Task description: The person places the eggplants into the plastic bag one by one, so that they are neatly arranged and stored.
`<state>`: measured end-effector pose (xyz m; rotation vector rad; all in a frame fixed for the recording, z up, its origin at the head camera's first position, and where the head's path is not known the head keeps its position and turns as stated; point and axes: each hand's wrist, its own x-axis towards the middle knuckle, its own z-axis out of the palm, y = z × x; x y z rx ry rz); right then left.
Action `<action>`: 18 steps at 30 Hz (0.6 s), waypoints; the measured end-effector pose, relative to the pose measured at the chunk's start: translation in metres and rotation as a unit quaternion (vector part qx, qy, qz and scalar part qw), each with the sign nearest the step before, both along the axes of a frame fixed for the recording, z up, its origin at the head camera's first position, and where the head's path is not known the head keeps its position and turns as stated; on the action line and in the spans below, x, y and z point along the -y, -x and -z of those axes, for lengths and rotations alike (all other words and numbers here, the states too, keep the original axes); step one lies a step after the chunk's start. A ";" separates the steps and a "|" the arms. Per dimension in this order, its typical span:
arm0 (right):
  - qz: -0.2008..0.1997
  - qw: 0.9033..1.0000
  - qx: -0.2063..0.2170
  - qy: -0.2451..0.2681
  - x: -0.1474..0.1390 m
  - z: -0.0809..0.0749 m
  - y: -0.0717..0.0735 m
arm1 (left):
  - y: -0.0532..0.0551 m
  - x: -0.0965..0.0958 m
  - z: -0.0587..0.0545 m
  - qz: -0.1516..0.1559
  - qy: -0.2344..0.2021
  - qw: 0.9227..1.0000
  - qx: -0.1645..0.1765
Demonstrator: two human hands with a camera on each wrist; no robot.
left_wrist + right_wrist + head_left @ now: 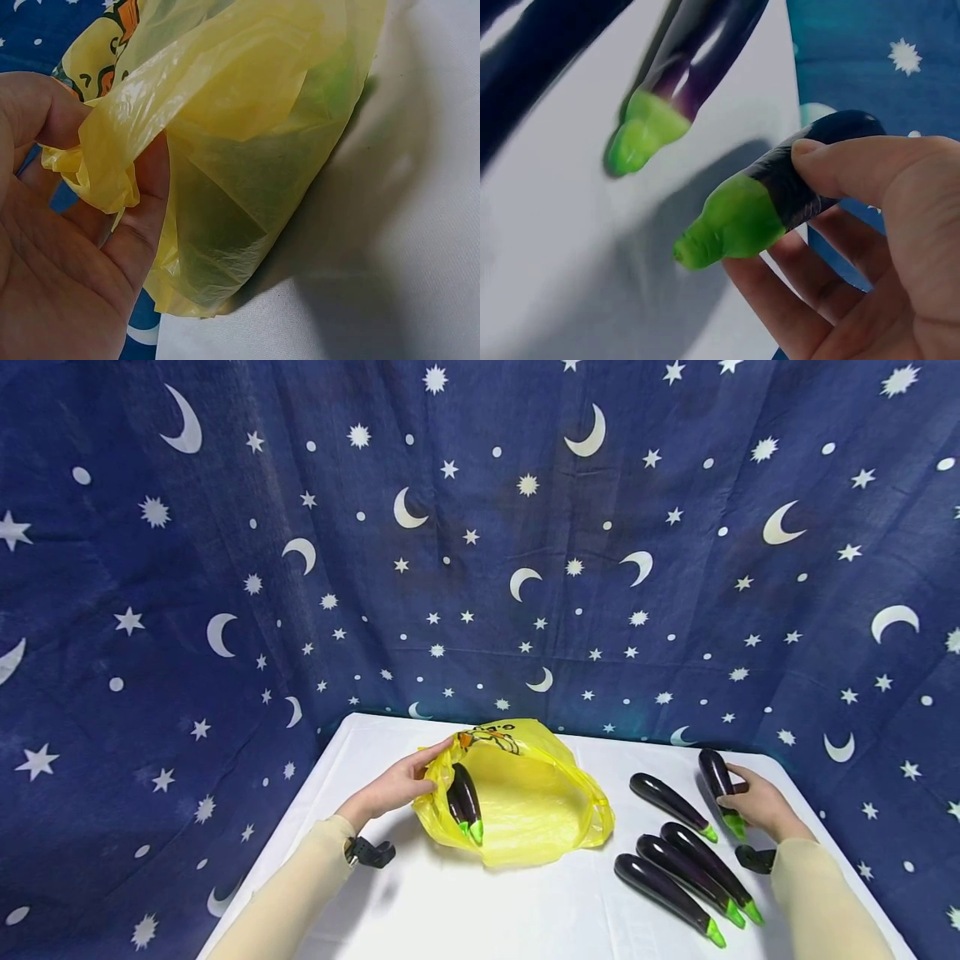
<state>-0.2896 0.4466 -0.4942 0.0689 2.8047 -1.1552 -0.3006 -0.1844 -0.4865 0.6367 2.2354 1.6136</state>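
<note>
A yellow plastic bag (pixel 536 802) lies with its mouth facing me, and two eggplants (pixel 468 797) with green stem ends rest inside at its left. My left hand (pixel 397 787) grips the bag's left rim; in the left wrist view the bunched film (pixel 112 165) sits between thumb and fingers. Over at the right of the table, my right hand (pixel 761 802) holds a dark purple eggplant (pixel 716 777), thumb on one side and fingers beneath. The right wrist view shows this eggplant's green end (pixel 739 221) above the cloth, its shadow below.
Several more eggplants (pixel 667 885) lie on the white table (pixel 555 910) to the left of my right hand, stem ends toward me. One eggplant (pixel 670 802) sits a little apart behind them. A blue star-patterned curtain (pixel 480 610) hangs behind the table.
</note>
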 end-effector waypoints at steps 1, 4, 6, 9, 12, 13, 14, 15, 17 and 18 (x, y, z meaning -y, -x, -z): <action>0.000 1.000 -0.004 0.005 0.002 -0.002 0.000 | 0.000 0.000 0.000 0.000 0.001 1.000 -0.001; -0.001 1.000 -0.017 0.022 0.009 -0.005 0.000 | 0.000 0.000 0.001 0.001 0.001 1.000 -0.002; -0.002 0.999 -0.028 0.030 0.014 -0.007 0.001 | 0.001 0.000 0.001 0.001 0.001 1.000 -0.003; -0.001 0.999 -0.038 0.038 0.022 -0.011 0.003 | 0.001 0.000 0.000 0.003 0.000 1.000 -0.002; -0.007 0.998 -0.043 0.044 0.031 -0.016 0.005 | 0.001 -0.001 -0.001 0.003 0.004 1.000 -0.006; -0.008 0.998 -0.043 0.049 0.034 -0.017 0.006 | 0.001 -0.001 -0.001 0.003 0.005 1.000 -0.006; -0.010 0.998 -0.044 0.053 0.037 -0.019 0.006 | 0.001 -0.001 -0.001 0.002 0.006 1.000 -0.005; -0.013 0.997 -0.043 0.058 0.040 -0.020 0.007 | 0.001 -0.001 -0.001 0.002 0.007 1.000 -0.005; -0.016 0.996 -0.041 0.071 0.045 -0.022 0.007 | 0.001 -0.001 -0.001 0.000 0.010 1.000 -0.006; -0.018 0.996 -0.040 0.078 0.047 -0.023 0.007 | 0.001 -0.001 -0.001 0.000 0.010 1.000 -0.006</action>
